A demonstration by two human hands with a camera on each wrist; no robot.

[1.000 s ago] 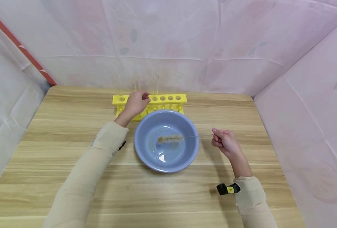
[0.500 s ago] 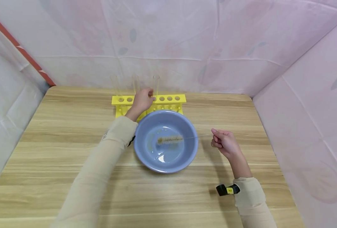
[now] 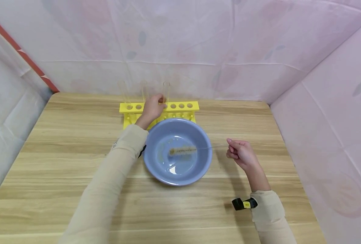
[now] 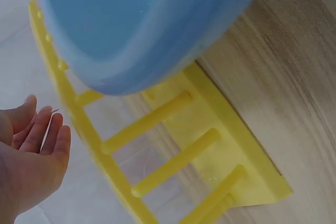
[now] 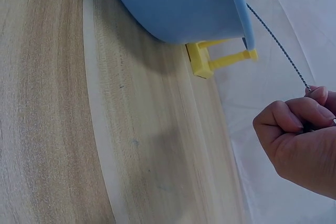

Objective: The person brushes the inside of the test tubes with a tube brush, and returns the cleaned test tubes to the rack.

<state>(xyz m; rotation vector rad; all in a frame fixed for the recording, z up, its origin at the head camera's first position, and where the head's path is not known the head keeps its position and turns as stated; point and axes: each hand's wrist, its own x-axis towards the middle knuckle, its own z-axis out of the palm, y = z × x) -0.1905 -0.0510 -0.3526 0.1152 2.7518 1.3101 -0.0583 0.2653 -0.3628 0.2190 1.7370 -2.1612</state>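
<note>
My left hand (image 3: 153,106) is at the yellow test tube rack (image 3: 181,106), its thumb and fingertips round the lower part of a clear test tube (image 3: 166,90) standing in it. In the left wrist view the thumb and fingers are bent towards each other, and the glass hardly shows. Two more test tubes stand in the rack to the left, one partly behind the hand. My right hand (image 3: 242,152) pinches the twisted wire handle of a test tube brush (image 3: 182,150). The brush's bristly head is over the inside of the blue basin (image 3: 207,162).
The basin stands in front of the rack and hides part of its base; a little water glints inside it. Several rack holes at the right hold no tube. Pale printed cloth (image 3: 180,44) hangs behind the wooden table (image 3: 174,217).
My left hand has moved right along the rack to the third test tube, which has shifted slightly. The right hand and brush have stayed almost still.
</note>
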